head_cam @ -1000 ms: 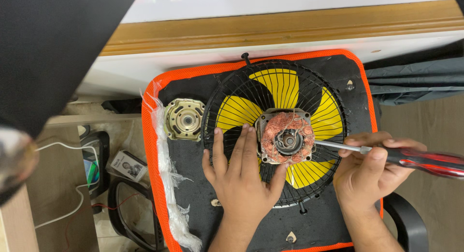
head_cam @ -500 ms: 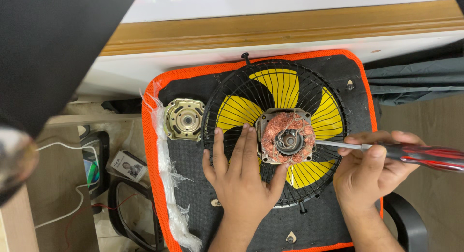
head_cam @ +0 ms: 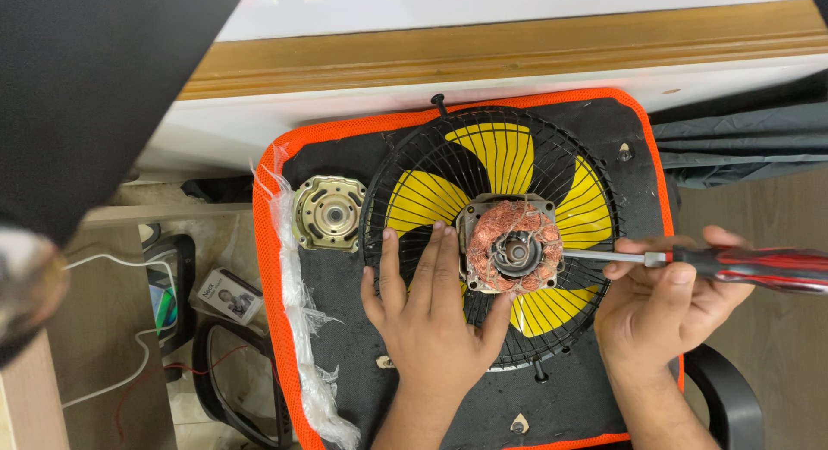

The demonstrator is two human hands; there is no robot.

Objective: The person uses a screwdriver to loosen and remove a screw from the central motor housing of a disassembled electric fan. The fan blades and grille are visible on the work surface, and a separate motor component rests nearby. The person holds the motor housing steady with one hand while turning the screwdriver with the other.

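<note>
Head view, work surface: we see a black pad with an orange mesh border (head_cam: 267, 243) lying flat, its far edge against a white ledge with a wooden strip above it.
Head view, fan: a round black wire fan guard (head_cam: 405, 169) lies on the pad, with yellow blades (head_cam: 504, 152) showing through the wires.
Head view, motor: a square motor core with copper windings (head_cam: 511, 243) sits at the middle of the guard, a grey metal hub in its centre.
Head view, left hand: our left hand (head_cam: 431, 316) lies flat and spread on the guard, fingers pointing away from us, thumb and fingertips touching the near-left side of the motor; it grips nothing, it only presses down.
Head view, right hand: our right hand (head_cam: 673, 303) is closed around a screwdriver (head_cam: 733, 264) with a red and black handle, held almost level; its metal shaft reaches left to the right edge of the motor.
Head view, loose part: a round metal motor end cover (head_cam: 329, 213) lies on the pad just left of the guard.
Head view, pad edge: crumpled clear plastic wrap (head_cam: 297, 329) runs along the pad's left side.
Head view, floor at left: a white cable (head_cam: 103, 264) lies near some small devices.
</note>
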